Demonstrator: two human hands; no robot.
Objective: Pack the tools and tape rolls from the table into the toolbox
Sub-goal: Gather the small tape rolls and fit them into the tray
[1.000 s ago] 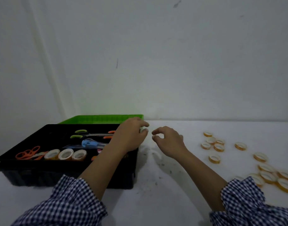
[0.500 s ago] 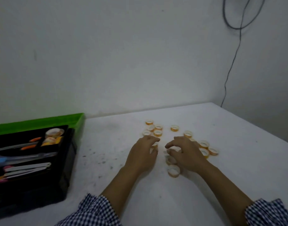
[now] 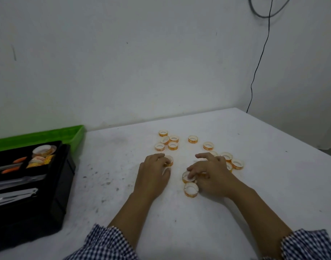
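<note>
Several small orange-and-white tape rolls (image 3: 173, 145) lie scattered on the white table (image 3: 254, 184). My left hand (image 3: 153, 173) is palm down with its fingers curled round one tape roll (image 3: 170, 160). My right hand (image 3: 211, 177) covers more rolls, and its fingers and thumb pinch a roll (image 3: 187, 177) under them. Another roll (image 3: 191, 190) lies just in front of that hand. At the left stands the open black toolbox (image 3: 63, 184) with a green lid (image 3: 48, 135) behind it. Its tray holds tape rolls (image 3: 43, 150), orange-handled tools and metal tools (image 3: 14, 195).
The wall runs close behind the table, and a black cable (image 3: 258, 68) hangs down it to the table's far right corner. The table's right edge slants down at the right. My checked sleeves (image 3: 104, 243) fill the bottom of the view.
My view swung right from the toolbox to the scattered rolls. Both hands left the toolbox side, came down on the rolls, and now their fingers close on one each.
</note>
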